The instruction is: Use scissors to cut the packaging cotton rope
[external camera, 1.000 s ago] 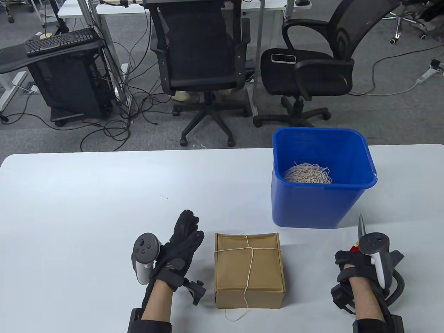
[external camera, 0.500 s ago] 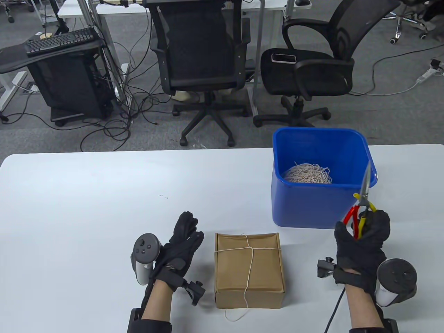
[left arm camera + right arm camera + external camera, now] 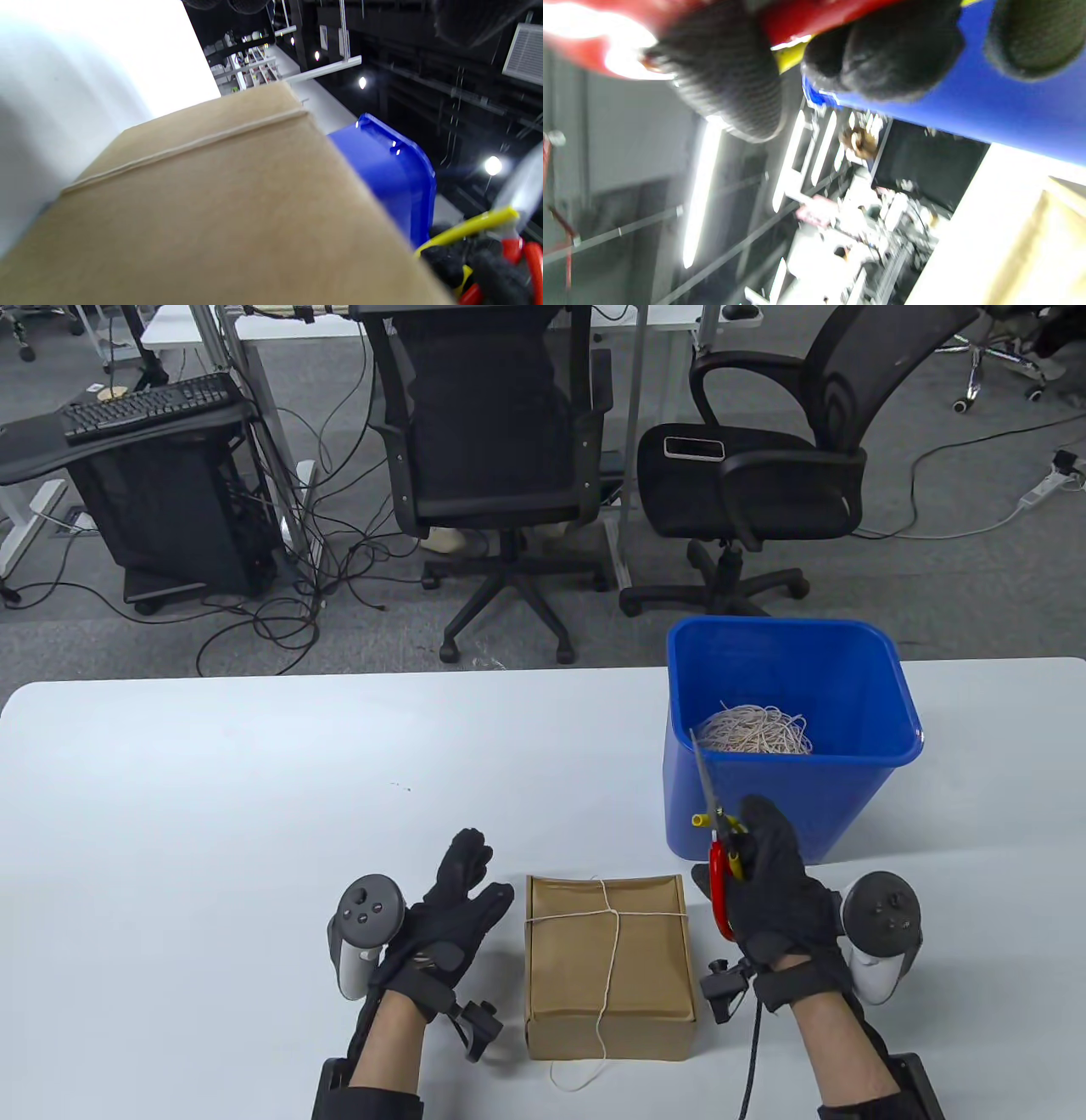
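A brown cardboard box (image 3: 609, 965) sits near the table's front edge, tied crosswise with white cotton rope (image 3: 613, 937); a loose rope end curls in front of it. My left hand (image 3: 450, 908) lies open just left of the box, fingers straight, not touching it. My right hand (image 3: 768, 874) holds red-and-yellow scissors (image 3: 718, 848) just right of the box, blades together and pointing away, up across the blue bin. The left wrist view shows the box side (image 3: 220, 203) and the scissors (image 3: 488, 237). In the right wrist view my fingers (image 3: 882, 63) wrap the red handle.
A blue plastic bin (image 3: 789, 738) with a heap of cut rope (image 3: 755, 729) stands behind my right hand. Two black office chairs (image 3: 501, 475) stand beyond the table's far edge. The white table (image 3: 254, 797) stretches left.
My right hand has turned over and swung left with the scissors, from the table's right side to just beside the box. The left hand shifted slightly toward the box.
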`<state>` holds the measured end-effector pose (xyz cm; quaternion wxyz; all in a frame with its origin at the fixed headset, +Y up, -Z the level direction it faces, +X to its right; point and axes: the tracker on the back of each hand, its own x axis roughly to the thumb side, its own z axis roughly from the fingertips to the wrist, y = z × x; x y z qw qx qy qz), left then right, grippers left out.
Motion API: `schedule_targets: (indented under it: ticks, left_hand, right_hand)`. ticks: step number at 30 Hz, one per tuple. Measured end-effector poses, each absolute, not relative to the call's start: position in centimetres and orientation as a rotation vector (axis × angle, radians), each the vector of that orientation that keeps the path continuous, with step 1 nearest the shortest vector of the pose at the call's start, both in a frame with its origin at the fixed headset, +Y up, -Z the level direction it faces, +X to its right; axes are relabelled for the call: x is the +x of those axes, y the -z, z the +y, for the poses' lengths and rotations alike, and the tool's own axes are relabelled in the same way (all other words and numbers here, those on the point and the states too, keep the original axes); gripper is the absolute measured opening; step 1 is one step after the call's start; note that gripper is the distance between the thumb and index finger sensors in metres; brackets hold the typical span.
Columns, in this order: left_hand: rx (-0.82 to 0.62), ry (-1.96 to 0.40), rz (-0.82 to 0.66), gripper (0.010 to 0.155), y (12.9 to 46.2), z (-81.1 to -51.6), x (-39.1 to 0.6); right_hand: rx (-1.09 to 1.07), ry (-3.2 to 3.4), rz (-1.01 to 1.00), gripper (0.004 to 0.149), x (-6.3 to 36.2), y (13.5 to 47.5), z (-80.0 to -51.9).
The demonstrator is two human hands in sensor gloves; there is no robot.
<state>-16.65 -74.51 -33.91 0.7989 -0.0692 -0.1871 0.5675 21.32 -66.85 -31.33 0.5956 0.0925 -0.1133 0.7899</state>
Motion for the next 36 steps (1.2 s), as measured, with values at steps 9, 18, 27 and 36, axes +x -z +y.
schedule_targets:
  ticks: [9,18,27,36]
  left_hand:
    - [-0.299,-0.898,-0.475,0.099,33.7,-74.8,-14.6]
    - [-0.335,-0.935,-0.461,0.091,33.7,-75.1,-14.5]
    - [-0.350,-0.941,-0.455,0.092,33.7,-75.3,-14.5]
    - [-0.358,-0.948,-0.450,0.092,33.7,-75.4,-14.5]
  right_hand:
    - [0.233,-1.974,0.134,0.076,21.1,33.4,-68.3]
    - [0.233,-2.081,0.208,0.073,20.3,34.0,-68.4]
    - [0.303,-2.089,0.510,0.095,20.2,34.6,-68.4]
    - [0.294,-2.200,0.867,0.106,20.0,34.8,-67.1]
